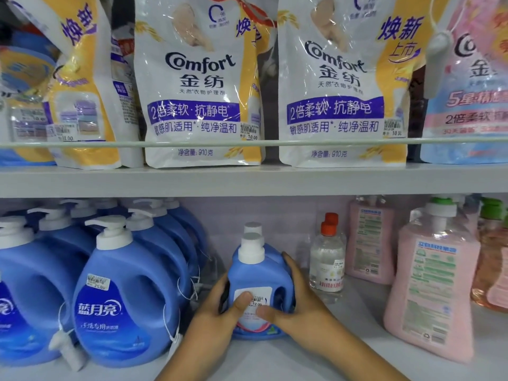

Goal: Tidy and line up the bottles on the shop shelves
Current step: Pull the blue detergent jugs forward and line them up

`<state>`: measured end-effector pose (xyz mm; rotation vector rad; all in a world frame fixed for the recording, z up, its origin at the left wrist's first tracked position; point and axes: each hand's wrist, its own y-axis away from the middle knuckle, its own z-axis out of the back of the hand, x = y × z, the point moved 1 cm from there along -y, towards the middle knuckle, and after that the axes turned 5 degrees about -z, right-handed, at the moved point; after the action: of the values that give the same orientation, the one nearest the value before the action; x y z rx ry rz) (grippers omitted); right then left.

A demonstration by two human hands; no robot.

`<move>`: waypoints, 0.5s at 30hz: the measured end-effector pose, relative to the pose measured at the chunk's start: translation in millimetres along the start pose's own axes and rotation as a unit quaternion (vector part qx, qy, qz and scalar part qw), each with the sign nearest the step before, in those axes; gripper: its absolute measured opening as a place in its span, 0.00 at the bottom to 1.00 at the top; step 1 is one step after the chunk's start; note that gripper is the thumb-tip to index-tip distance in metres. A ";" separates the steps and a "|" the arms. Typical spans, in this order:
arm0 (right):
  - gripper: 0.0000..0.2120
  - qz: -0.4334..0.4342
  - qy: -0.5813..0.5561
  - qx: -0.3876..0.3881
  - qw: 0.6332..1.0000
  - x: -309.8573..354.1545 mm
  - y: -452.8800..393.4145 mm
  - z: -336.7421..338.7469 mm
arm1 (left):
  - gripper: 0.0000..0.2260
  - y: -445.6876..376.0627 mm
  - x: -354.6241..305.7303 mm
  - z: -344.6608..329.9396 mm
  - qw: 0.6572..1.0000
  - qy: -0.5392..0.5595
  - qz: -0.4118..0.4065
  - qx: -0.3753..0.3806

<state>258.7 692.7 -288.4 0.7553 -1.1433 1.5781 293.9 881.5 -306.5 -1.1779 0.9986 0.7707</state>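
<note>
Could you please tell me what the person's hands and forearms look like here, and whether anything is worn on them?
Both the left hand and the right hand are bare: no gloves, rings or wristbands show. The forearms are uncovered as far as the bottom edge of the picture, so no sleeves are visible. The fingernails look short and unpainted. No markings can be seen.

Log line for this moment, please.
step: lining up | left hand + right hand: grip small blue bottle | place: lower shelf, upright, second one behind
</note>
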 end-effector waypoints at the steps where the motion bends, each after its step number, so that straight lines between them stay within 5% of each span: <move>1: 0.43 -0.004 0.000 0.005 1.000 -3.0 0.1 1.0 | 0.28 -0.2 1.3 0.4 1.000 0.010 0.004 0.000; 4: 0.33 -0.043 -0.046 -0.070 0.996 -8.5 4.6 14.5 | 0.24 -2.2 6.8 1.4 1.000 0.023 0.007 -0.014; 8: 0.14 0.001 0.054 -0.384 0.922 -13.6 2.6 68.9 | 0.24 -1.4 6.9 -1.8 0.999 0.022 -0.016 -0.036; 11: 0.21 -0.078 0.107 -0.351 0.927 -14.0 -12.8 93.2 | 0.26 6.5 -2.1 -8.1 0.990 -0.052 -0.086 -0.102; 13: 0.17 -0.091 0.049 -0.272 0.957 -16.5 -21.0 92.9 | 0.21 17.3 -14.7 -14.2 0.948 -0.181 -0.193 -0.175; 15: 0.13 -0.075 0.054 -0.250 0.964 -18.3 -23.0 92.4 | 0.16 34.6 -29.6 -32.7 0.910 -0.199 -0.286 -0.227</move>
<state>279.9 601.2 -264.6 0.4027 -1.2993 1.1207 244.3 858.1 -294.6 -1.5341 0.1029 0.7364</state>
